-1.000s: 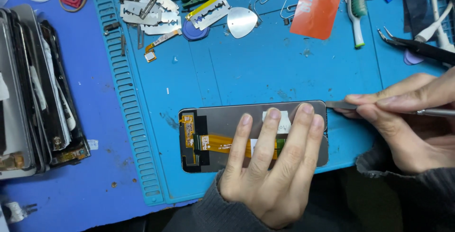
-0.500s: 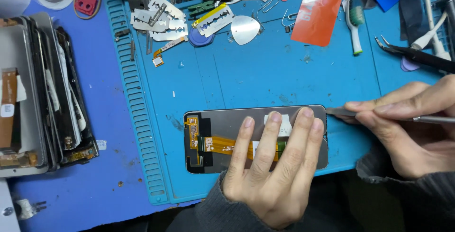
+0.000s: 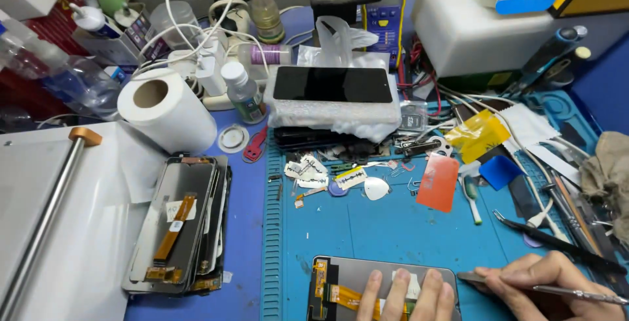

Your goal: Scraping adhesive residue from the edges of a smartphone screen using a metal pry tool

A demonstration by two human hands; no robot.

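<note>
A phone screen assembly [image 3: 354, 278] lies back side up on the blue work mat [image 3: 393, 229], with an orange flex cable [image 3: 337, 293] across it. My left hand [image 3: 406, 296] presses flat on it, fingers spread over the panel. My right hand [image 3: 544, 287] pinches a thin metal tool [image 3: 563, 289], whose flat tip [image 3: 466, 275] touches the panel's right edge. Both hands are cut off by the bottom of the frame.
A stack of phone screens [image 3: 180, 226] lies left of the mat. A paper roll [image 3: 165, 108], small bottles [image 3: 242, 92] and a dark phone on a wrapped bundle [image 3: 332, 85] stand behind. An orange card [image 3: 438, 182], picks, tweezers [image 3: 557, 242] and a rag [image 3: 609, 170] crowd the right.
The view has tilted up, so the panel and hands dropped to the bottom edge and the cluttered back of the bench appeared. Both hands keep their hold on panel and tool.
</note>
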